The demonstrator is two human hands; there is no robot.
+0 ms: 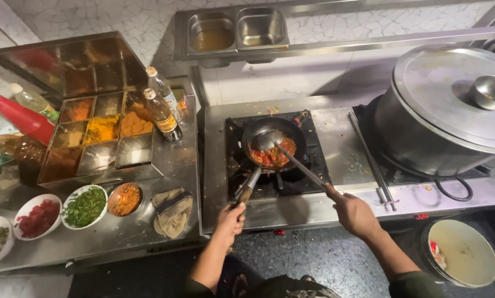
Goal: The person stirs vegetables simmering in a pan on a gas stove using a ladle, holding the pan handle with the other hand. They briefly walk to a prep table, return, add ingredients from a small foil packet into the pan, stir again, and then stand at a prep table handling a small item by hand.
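On the steel stove, the left hand grips the pan handle at the front edge; the right hand clasps a ladle resting in the pan's red sauce.

Dim, warm light, steel glare, soft focus, bowed edges.
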